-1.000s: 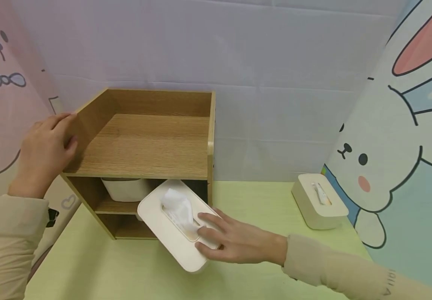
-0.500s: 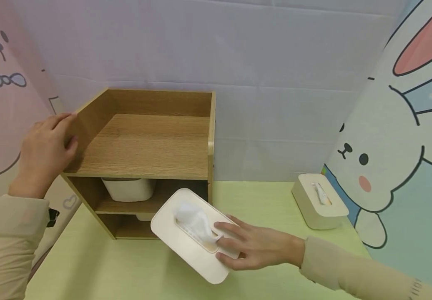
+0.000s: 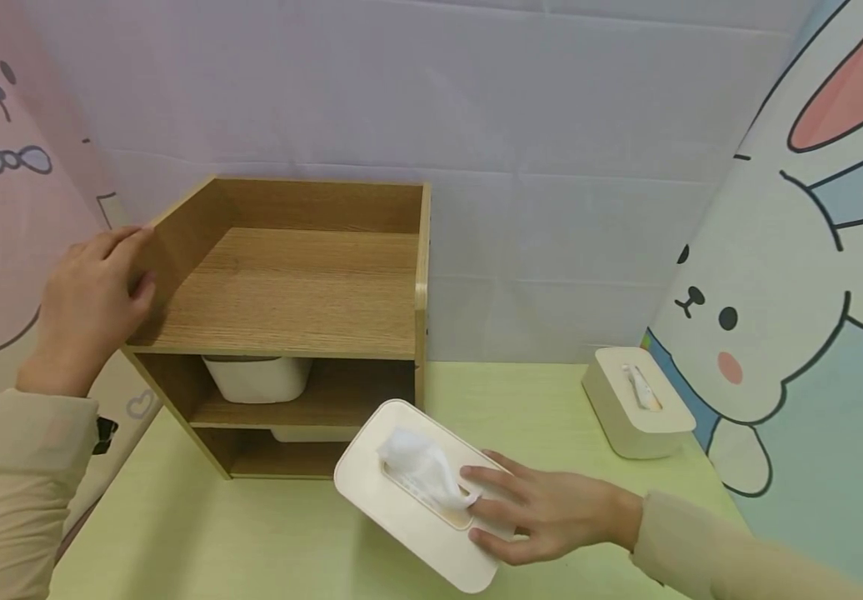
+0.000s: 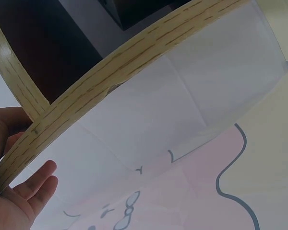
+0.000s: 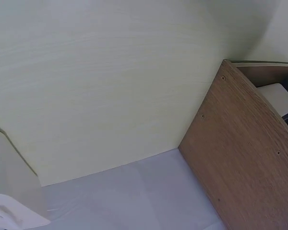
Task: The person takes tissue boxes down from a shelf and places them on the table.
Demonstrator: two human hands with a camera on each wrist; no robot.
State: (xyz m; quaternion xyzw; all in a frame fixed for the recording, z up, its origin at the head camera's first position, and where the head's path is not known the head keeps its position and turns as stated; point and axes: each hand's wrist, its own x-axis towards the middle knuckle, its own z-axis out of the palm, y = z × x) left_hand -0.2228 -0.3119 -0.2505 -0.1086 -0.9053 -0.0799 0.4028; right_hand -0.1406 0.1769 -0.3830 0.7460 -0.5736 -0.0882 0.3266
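A white tissue box (image 3: 401,500) with a tuft of tissue (image 3: 420,467) rising from its slot is in front of the shelf, tilted with its right end lower. My right hand (image 3: 529,512) grips it at the right end, fingers spread over the lid and reaching to the slot. At upper left, my left hand (image 3: 94,304) holds the side panel of a wooden desktop shelf (image 3: 311,292). In the left wrist view, the thumb and fingers of that left hand (image 4: 14,211) lie on both sides of the panel's edge.
Inside the shelf, a white bin (image 3: 257,382) stands in the middle compartment and a white container (image 3: 311,434) shows in the bottom one. Another tissue box (image 3: 637,404) stands at right on the pale green table (image 3: 199,533). Cartoon-printed cloth (image 3: 784,333) hangs along the sides.
My right hand has carried the tissue box away from the shelf, rightward and toward me, uncovering the compartments. The left hand has stayed on the panel.
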